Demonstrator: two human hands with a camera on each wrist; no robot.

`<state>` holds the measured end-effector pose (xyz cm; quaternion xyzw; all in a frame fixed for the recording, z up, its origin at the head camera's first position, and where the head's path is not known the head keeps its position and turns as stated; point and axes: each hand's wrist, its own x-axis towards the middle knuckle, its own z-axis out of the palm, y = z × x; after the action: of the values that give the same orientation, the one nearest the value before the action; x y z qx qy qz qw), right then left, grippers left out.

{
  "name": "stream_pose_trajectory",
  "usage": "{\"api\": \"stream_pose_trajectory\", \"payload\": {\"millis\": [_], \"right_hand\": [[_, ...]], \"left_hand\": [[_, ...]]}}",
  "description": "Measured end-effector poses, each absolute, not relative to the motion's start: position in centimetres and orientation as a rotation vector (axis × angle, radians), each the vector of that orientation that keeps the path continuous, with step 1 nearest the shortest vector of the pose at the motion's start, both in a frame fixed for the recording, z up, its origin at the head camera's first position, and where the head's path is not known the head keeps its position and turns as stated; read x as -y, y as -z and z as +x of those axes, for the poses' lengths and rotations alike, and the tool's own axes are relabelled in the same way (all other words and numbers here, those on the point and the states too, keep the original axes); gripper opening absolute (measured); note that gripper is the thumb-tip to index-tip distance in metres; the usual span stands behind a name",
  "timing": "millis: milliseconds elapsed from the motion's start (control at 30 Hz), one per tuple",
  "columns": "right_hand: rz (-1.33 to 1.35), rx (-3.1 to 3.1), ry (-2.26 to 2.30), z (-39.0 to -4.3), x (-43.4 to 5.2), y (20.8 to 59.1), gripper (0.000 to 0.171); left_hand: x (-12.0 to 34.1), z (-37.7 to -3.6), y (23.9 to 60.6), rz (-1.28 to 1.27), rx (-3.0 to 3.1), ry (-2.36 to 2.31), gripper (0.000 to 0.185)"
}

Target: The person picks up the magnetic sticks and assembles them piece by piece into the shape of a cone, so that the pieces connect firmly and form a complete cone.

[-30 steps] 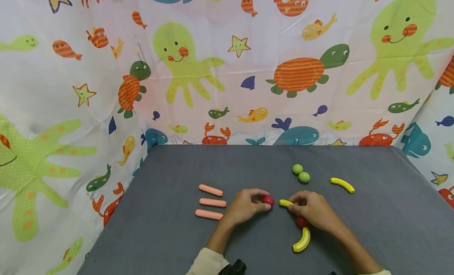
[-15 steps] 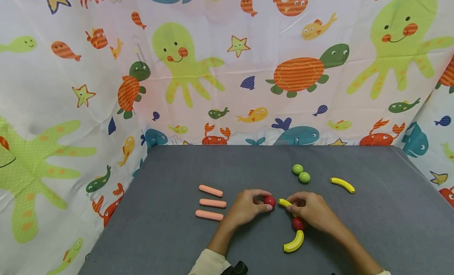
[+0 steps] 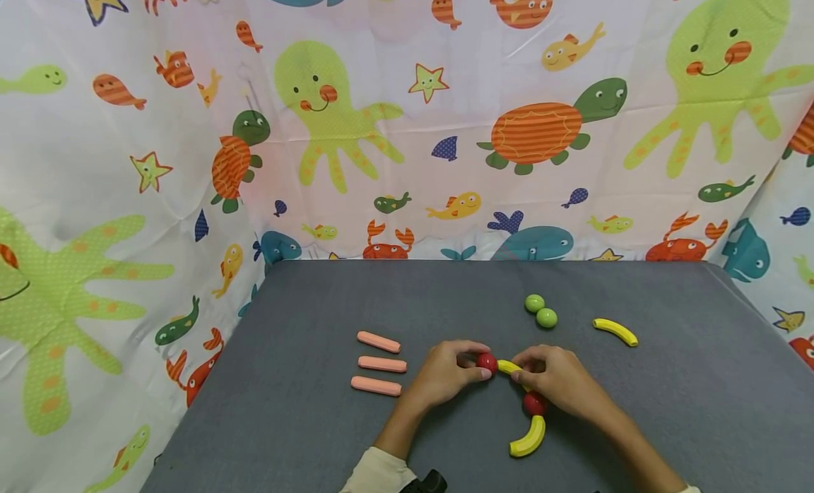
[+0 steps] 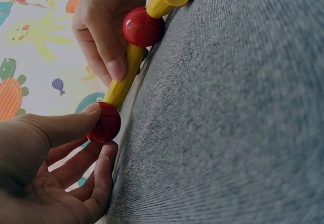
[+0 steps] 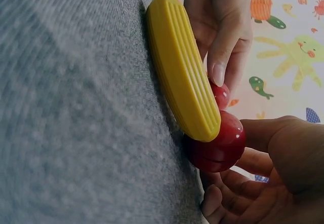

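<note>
A glossy red ball (image 3: 487,363) is pinched between the thumb and fingers of my left hand (image 3: 441,373). It touches the end of a curved yellow stick (image 4: 120,88), which my right hand (image 3: 559,376) pinches from behind. At that stick's other end sits a second red ball (image 4: 143,27), close to the right hand's fingers. From this ball a second curved yellow stick (image 5: 183,69) runs toward the near side of the table; a pale round disc shows in its end in the left wrist view. The right hand's fingers partly hide the held stick in the head view.
Several pink sticks, one of them the middle pink stick (image 3: 382,364), lie in a column left of the hands. Two green balls (image 3: 545,318) and a loose yellow stick (image 3: 615,332) lie farther back. A sea-animal curtain (image 3: 407,126) hangs behind the grey table (image 3: 286,436).
The left hand's red ball has moved right and now meets the held yellow stick's end, where a gap was. The lower yellow stick and second red ball have swung left.
</note>
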<state>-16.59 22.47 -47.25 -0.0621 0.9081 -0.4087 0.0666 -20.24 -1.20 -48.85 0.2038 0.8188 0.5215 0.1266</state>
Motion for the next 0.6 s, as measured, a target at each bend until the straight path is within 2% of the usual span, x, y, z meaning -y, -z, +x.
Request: {"api": "stream_pose_trajectory", "payload": {"millis": [333,600], "right_hand": [[-0.177,-2.743,1.213,-16.6,-22.4,47.3,0.016],[-0.331,-2.782,1.247,-16.5,-22.6,47.6,0.026]], "left_hand": [[1.2,-20.2,48.8,0.611,-2.38,-1.534,0.035],[1.2,-19.7,47.5,0.696,-2.383,-1.551,0.027]]}}
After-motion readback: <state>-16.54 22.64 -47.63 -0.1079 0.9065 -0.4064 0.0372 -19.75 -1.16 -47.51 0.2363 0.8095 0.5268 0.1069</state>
